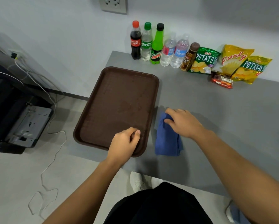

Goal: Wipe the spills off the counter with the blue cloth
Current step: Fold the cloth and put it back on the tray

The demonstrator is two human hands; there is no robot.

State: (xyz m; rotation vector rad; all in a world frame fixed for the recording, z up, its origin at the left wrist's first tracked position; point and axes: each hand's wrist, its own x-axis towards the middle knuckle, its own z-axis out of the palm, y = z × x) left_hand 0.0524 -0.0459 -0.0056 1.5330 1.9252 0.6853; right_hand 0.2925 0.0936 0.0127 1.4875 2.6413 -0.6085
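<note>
Right hand (183, 122) rests palm-down on the far end of the blue cloth (167, 139), fingers curled onto the fabric; whether they actually pinch it cannot be told from this angle. Cloth lies folded, long and narrow, flat on the grey counter (216, 113), just beside the right edge of the brown tray (119, 101).

Left hand (125, 144) hovers over the near right corner of the tray, fingers loosely curled, thumb tip toward the index finger, nothing held. Contact with the tray rim not clear.

Tray sits at the left end of the counter, empty; a faint darker patch shows on its surface near the middle right.

Along the wall at the back of the counter, a row of upright bottles: cola bottle (135, 42), Sprite bottle (146, 43), green Mountain Dew bottle (157, 46), two clear water bottles (174, 50), small brown drink bottle (189, 57). Right of them, three chip bags (234, 60) leaning on the wall and a red snack pack (222, 80) lying in front.

Wall socket (113, 4) above the bottles. On the floor at left, a dark machine (22, 120) and a white cable (55, 143).
</note>
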